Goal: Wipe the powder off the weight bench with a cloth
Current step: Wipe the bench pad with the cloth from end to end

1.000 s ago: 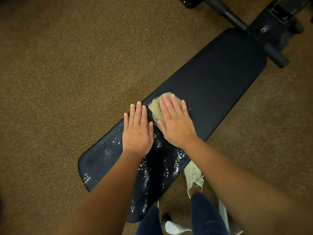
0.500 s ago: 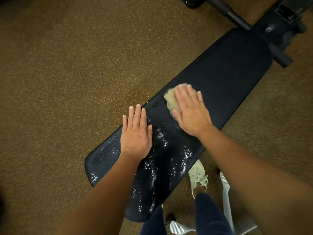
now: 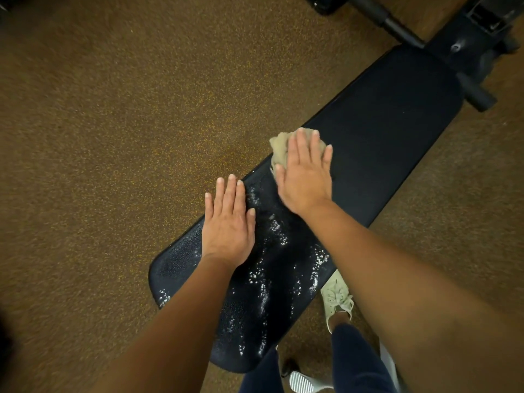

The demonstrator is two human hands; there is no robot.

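The right grip [image 3: 304, 177] lay flat with straight fingers, pressing the cloth [image 3: 279, 147] against the desk [image 3: 391, 131] at its left long edge, about midway along. The left grip [image 3: 228, 222] rested open on the same edge, holding nothing. The powder [image 3: 283, 268] lay entirely toward the near end, behind the cloth along the desk's long axis, so the next stroke probably needed to draw back toward the person
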